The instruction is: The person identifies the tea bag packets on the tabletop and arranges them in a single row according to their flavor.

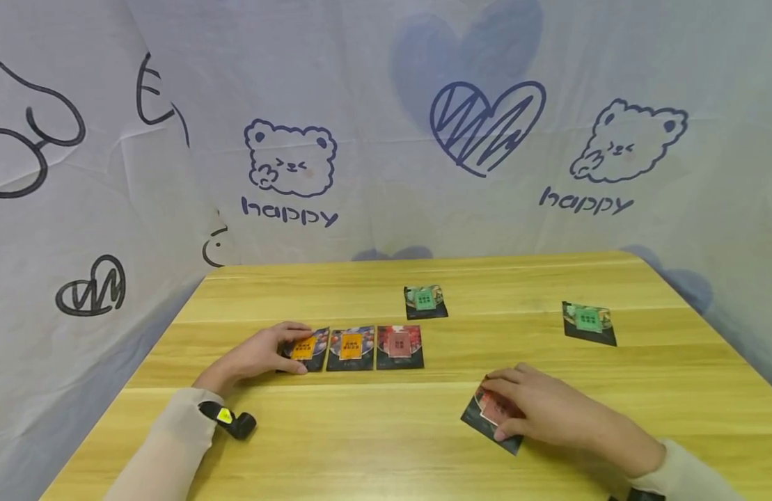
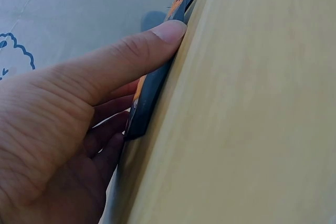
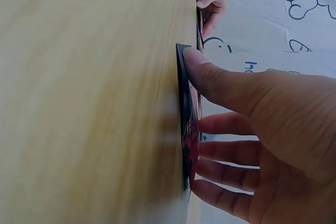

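At the left end of a row of packets, my left hand (image 1: 260,355) spans a flat packet with an orange label (image 1: 304,348). The thumb (image 2: 170,31) lies at its near edge, and the other fingers curve round its left and far side. My right hand (image 1: 542,407) holds a dark packet with a red label (image 1: 495,409) between thumb and fingertips, turned at an angle near the table's front right. In the right wrist view the thumb (image 3: 195,59) sits on one end of that packet, while the fingers touch its far edge. Part of each packet is hidden.
Beside the left hand's packet lie another orange-labelled packet (image 1: 351,348) and a red-labelled packet (image 1: 400,346). Farther back are a green-labelled packet (image 1: 425,301) and a second green-labelled packet (image 1: 589,322) to the right. A white cloth (image 1: 386,229) with drawings hangs behind the wooden table (image 1: 360,431).
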`<act>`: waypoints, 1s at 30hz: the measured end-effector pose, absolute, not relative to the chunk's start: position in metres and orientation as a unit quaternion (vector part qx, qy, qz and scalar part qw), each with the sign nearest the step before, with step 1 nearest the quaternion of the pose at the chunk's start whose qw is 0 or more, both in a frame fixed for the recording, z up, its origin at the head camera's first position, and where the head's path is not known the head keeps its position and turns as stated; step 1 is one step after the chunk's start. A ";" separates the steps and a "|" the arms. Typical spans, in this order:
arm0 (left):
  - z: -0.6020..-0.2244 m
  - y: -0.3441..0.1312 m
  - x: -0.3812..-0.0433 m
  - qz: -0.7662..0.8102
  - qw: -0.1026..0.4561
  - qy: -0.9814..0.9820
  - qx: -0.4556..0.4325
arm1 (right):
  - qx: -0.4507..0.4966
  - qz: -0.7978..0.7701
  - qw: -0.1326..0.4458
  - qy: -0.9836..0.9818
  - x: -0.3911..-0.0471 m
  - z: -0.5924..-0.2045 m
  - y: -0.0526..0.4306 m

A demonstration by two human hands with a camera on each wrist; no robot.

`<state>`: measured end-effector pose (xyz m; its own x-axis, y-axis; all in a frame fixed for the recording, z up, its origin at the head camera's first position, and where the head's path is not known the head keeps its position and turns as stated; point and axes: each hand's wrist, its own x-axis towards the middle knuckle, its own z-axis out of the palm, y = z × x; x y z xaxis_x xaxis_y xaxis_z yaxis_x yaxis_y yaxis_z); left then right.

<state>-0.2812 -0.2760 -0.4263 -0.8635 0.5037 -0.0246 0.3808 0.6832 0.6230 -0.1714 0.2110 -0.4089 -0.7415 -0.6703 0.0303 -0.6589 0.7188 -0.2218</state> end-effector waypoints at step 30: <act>-0.428 -0.276 -0.281 0.318 0.099 0.912 0.241 | -0.346 -0.122 0.069 0.928 -0.173 -0.411 0.208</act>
